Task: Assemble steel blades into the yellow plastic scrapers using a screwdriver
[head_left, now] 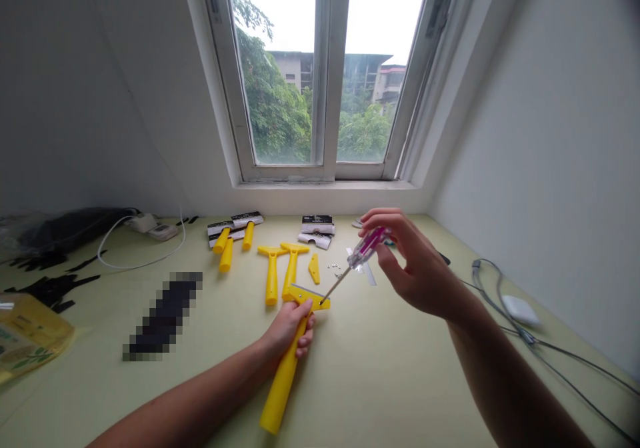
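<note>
The left hand [293, 328] is clamped around the yellow scraper [283, 381] just below its head, and the scraper lies slantwise over the near middle of the pale green table [400, 388]. The right hand [413, 271] has its fingers and thumb gathered on the handle of the purple and clear screwdriver [369, 247], whose shaft slopes down to the right part of the scraper head. The tip seems to meet a small dark fastener there, but it is too small to tell if it sits well. In my judgement, the main danger is slipping: because the shaft leans so much, the tip could jump out of its seat and scratch the plastic, or hit the left thumb, which is very near. The grey edge along the far side of the head looks like a blade, so a sudden twist of the handle could cut a finger. Farther on the table, the loose small screws [335, 267] lie beside the yellow triangular plate [313, 269]; a careless sleeve or wrist could scatter them.
</note>
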### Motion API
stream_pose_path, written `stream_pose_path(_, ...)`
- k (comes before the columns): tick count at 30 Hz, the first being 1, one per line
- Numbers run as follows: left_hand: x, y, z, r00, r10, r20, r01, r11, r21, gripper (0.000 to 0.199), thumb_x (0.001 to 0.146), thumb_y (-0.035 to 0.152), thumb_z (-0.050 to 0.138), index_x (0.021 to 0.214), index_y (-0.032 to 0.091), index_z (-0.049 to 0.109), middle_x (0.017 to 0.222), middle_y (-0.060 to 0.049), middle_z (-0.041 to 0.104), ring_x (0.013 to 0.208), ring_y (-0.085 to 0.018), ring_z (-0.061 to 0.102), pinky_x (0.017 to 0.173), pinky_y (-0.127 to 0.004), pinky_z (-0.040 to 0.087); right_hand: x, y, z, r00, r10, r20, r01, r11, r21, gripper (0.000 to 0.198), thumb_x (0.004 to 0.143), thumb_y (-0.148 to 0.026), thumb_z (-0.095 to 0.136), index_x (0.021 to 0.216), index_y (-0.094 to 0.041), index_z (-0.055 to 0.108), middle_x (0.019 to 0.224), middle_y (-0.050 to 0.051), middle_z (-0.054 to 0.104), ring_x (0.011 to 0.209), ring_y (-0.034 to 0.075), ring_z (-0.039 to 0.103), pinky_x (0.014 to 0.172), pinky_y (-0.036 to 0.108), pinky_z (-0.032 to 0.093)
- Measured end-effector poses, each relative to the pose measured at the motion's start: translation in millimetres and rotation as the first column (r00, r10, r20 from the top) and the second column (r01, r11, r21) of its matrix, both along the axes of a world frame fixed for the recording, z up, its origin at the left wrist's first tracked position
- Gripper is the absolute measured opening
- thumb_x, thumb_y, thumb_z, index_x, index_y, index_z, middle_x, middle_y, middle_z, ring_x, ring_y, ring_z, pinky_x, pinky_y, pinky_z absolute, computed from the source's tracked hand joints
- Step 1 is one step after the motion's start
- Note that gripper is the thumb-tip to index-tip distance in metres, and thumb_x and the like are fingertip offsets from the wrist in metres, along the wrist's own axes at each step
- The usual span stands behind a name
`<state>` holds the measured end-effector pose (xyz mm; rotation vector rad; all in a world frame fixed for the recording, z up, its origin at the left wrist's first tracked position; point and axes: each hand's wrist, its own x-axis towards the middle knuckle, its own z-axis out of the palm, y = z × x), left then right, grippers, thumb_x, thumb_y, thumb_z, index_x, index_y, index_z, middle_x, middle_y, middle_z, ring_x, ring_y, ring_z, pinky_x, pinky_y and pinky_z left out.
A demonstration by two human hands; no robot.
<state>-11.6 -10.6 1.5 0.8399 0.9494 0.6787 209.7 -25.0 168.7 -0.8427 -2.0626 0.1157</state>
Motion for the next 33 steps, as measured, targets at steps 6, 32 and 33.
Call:
stream_pose_path(6,1.3,-2.1,1.8,1.000,-0.006,0.025,0.006,1.000,-0.008,0.036,0.085,0.051,0.050,0.070,0.020,0.039,0.049,0.009,0.038,0.029,-0.004,0.028,0.032,-0.019,0.023,-9.3,9.1,-10.0,0.959,0.068,-0.275,-0.123,0.974,-0.190,0.023,0.090,-0.027,0.050,0.113,-0.026,0.044,0.106,0.006,0.056,0.084,0.018,0.062,0.071,0.034,0.052)
stream_pose_path(32,0.9,-1.6,8.8,0.998,-0.035,0.045,0.036,0.999,-0.025,0.037,0.082,0.051,0.055,0.072,0.020,0.039,0.054,0.007,0.041,0.032,-0.004,0.030,0.031,-0.018,0.023,-9.1,33.1,-19.0,0.853,-0.153,-0.500,0.094,0.986,-0.140,0.033,0.088,-0.021,0.040,0.119,-0.031,0.038,0.101,0.003,0.050,0.068,0.014,0.060,0.062,0.032,0.055)
stream_pose_path(33,0.8,-1.5,8.9,0.998,-0.033,0.047,0.034,0.999,-0.024,0.037,0.083,0.051,0.055,0.072,0.020,0.039,0.054,0.007,0.042,0.032,-0.004,0.030,0.031,-0.018,0.023,-11.0,34.6,-20.0,0.824,-0.105,-0.556,0.047,0.992,-0.117,0.034,0.086,-0.019,0.039,0.117,-0.031,0.038,0.098,0.002,0.049,0.070,0.014,0.060,0.067,0.034,0.055)
